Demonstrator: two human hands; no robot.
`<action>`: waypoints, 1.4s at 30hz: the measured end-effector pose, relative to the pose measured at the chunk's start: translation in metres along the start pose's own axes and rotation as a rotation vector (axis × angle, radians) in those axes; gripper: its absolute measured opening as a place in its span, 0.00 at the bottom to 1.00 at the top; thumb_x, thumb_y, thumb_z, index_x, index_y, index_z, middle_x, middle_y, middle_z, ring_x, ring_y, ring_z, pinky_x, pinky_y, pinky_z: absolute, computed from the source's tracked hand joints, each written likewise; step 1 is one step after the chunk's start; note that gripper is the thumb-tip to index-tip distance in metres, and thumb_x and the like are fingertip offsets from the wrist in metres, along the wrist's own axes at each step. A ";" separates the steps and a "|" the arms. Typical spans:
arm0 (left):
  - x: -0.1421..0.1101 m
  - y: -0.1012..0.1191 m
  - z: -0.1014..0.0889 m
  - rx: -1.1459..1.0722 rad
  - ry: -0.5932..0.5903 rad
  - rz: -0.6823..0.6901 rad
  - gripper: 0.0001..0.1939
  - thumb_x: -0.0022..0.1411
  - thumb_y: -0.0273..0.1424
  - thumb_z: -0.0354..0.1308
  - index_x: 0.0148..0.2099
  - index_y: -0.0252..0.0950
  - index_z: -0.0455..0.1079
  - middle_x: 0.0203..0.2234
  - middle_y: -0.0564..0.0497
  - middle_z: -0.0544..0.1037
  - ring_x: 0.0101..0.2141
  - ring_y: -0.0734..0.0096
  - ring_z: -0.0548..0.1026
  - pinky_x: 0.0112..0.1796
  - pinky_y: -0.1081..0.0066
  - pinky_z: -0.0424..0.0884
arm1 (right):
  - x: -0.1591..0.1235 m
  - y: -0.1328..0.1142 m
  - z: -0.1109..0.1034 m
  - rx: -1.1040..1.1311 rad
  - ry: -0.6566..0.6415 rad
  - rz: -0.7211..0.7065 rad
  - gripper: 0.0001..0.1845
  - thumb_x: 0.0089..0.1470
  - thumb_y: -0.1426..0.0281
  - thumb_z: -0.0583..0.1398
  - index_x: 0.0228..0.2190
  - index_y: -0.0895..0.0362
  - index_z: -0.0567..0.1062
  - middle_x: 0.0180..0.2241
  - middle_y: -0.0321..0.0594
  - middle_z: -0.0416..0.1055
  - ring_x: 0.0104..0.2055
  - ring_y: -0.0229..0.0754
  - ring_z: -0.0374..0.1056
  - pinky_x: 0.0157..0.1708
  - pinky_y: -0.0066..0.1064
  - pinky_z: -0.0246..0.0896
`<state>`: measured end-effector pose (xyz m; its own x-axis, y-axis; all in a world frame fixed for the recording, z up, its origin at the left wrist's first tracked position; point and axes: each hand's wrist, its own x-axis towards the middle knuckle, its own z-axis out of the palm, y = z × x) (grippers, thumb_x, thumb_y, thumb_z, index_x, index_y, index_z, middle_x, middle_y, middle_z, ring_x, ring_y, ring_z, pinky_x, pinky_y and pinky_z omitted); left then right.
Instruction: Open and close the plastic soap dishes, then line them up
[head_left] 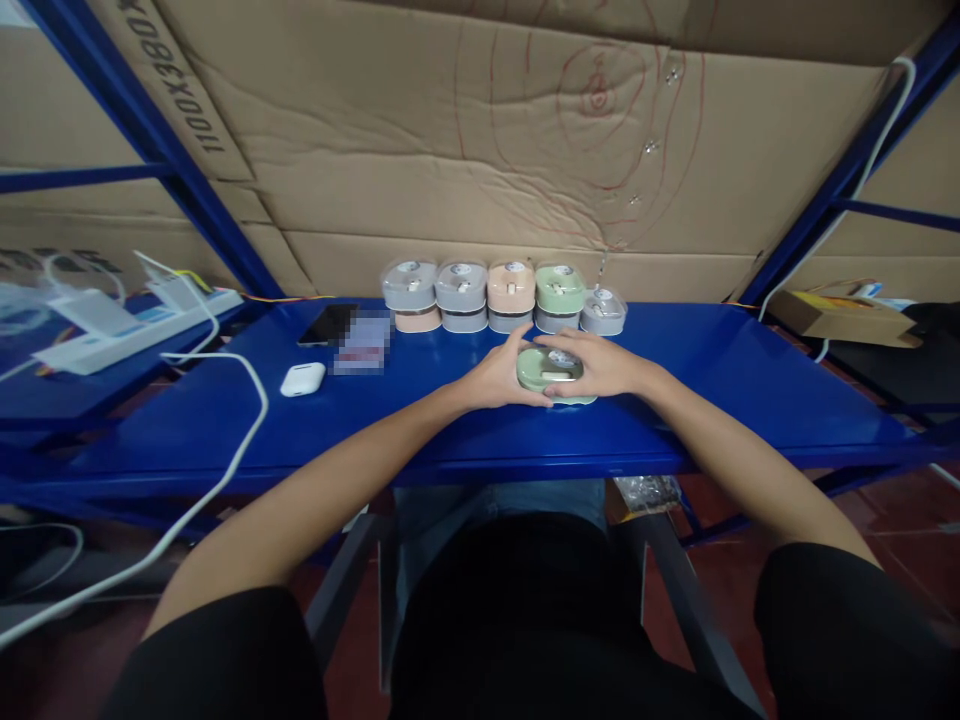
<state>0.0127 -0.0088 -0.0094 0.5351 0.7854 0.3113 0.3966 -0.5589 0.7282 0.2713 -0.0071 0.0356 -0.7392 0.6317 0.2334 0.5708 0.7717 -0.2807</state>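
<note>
Both hands are bent round a green container, one from each side, neither clenched nor spread flat. The left hand [501, 376] is partly open in a wide curve, its digits parted so that some reach the far edge and others the near edge of the green container [541, 368]. The right hand [600, 364] closes in from the opposite side, fingers curled across the far edge and thumb along the near one, by the pale clasp [557, 377]. The container sits in the gap between the two palms, gripped by both, with its see-through lid facing up. A pale green rim [576, 400] shows just below the right thumb; whether it belongs to the same container cannot be told, nor whether the container rests on the blue counter [720, 390] or is slightly raised.

Just beyond the hands stands a row of similar containers [511, 287]: four stacks of two, with a single grey container [603, 312] at the end beyond the right hand. Out past the left hand lie a white case [303, 379] and a dark flat object [327, 325], well apart from the fingers.
</note>
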 end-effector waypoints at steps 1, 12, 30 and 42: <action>0.000 0.000 -0.001 0.008 0.000 -0.006 0.78 0.44 0.48 0.87 0.86 0.41 0.45 0.70 0.28 0.74 0.69 0.24 0.74 0.69 0.29 0.68 | 0.000 0.000 0.001 -0.003 0.001 0.006 0.51 0.59 0.41 0.70 0.75 0.50 0.71 0.61 0.54 0.77 0.62 0.67 0.75 0.62 0.60 0.74; -0.004 -0.001 -0.006 0.093 -0.056 -0.026 0.66 0.56 0.52 0.78 0.85 0.42 0.47 0.66 0.35 0.78 0.68 0.35 0.75 0.69 0.36 0.69 | -0.089 0.043 -0.033 -0.157 0.055 0.427 0.54 0.56 0.35 0.67 0.75 0.47 0.70 0.55 0.51 0.78 0.57 0.68 0.78 0.63 0.63 0.73; -0.004 0.004 -0.009 0.161 -0.101 -0.018 0.59 0.62 0.53 0.72 0.84 0.36 0.50 0.67 0.32 0.76 0.68 0.36 0.75 0.69 0.41 0.69 | -0.020 0.176 -0.056 -0.054 0.490 1.140 0.35 0.71 0.56 0.58 0.67 0.69 0.72 0.67 0.70 0.74 0.68 0.65 0.72 0.63 0.46 0.69; -0.004 0.003 -0.011 0.203 -0.130 -0.010 0.58 0.63 0.54 0.71 0.84 0.37 0.50 0.69 0.32 0.75 0.70 0.36 0.73 0.70 0.42 0.68 | -0.010 0.097 -0.041 -0.352 0.217 0.474 0.58 0.64 0.33 0.58 0.76 0.63 0.65 0.82 0.62 0.54 0.84 0.68 0.49 0.81 0.58 0.46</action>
<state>0.0037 -0.0104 -0.0016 0.6168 0.7575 0.2139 0.5371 -0.6037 0.5892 0.3482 0.0643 0.0440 -0.3082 0.8834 0.3529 0.9296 0.3585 -0.0858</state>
